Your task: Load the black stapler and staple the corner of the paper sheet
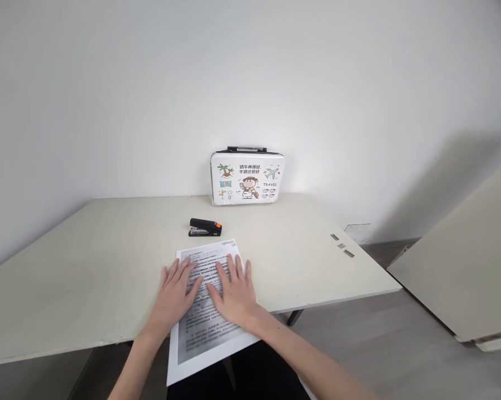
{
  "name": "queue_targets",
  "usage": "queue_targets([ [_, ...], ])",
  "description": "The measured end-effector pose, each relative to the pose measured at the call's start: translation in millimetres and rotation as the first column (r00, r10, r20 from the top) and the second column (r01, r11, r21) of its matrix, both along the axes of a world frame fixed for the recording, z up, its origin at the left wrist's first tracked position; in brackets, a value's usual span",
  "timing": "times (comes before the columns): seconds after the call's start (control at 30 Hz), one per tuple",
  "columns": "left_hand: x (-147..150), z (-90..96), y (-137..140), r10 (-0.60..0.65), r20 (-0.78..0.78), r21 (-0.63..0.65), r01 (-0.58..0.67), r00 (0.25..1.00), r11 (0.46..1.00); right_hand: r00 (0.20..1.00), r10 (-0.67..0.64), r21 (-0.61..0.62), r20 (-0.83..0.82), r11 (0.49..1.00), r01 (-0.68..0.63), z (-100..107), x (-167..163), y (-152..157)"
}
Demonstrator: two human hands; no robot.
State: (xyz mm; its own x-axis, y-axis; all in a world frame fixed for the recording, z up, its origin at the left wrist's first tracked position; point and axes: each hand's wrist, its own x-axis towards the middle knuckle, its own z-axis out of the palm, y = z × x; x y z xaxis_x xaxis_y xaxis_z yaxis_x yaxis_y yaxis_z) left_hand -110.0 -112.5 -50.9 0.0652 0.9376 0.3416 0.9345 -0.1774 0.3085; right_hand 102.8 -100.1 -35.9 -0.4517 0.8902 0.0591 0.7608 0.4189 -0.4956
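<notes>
A printed sheet of paper (208, 333), perhaps more than one, lies at the table's front edge, its near end jutting out over my lap. My left hand (175, 293) rests flat across its left edge with fingers spread. On the right part of the page, my right hand (234, 291) is also flat, fingers apart and pointing away from me. Both palms press on the paper and neither hand grips anything. Just beyond the top of the page sits a black stapler (205, 227) with an orange piece at its right end.
A white case (247, 180) with cartoon prints and a dark handle stands upright against the wall at the table's back. The pale table (87, 266) has small slots near its right edge. A light panel (462, 272) stands on the floor at right.
</notes>
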Motion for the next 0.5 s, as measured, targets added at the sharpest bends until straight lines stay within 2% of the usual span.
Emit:
queue_targets([
  [0.13,-20.9,0.7,5.7,0.032,-0.166,-0.079,-0.046,0.986,0.996,0.999,-0.039,-0.025,0.001,0.999,0.039,3.1,-19.1,-1.6],
  [0.23,-40.3,1.6,8.1,0.02,-0.214,-0.062,-0.034,0.977,0.998,0.999,-0.037,-0.038,-0.008,0.999,0.037,6.8,-30.9,-1.2],
  [0.37,-59.3,-1.2,8.8,0.0,-0.218,-0.034,-0.007,0.976,0.999,1.0,-0.016,-0.051,-0.016,0.999,0.015,9.6,-41.8,-1.1],
  [0.5,-60.9,-3.4,7.4,0.034,-0.182,-0.004,-0.035,0.983,0.999,1.0,-0.018,-0.041,-0.016,0.999,0.018,6.9,-44.5,-1.3],
])
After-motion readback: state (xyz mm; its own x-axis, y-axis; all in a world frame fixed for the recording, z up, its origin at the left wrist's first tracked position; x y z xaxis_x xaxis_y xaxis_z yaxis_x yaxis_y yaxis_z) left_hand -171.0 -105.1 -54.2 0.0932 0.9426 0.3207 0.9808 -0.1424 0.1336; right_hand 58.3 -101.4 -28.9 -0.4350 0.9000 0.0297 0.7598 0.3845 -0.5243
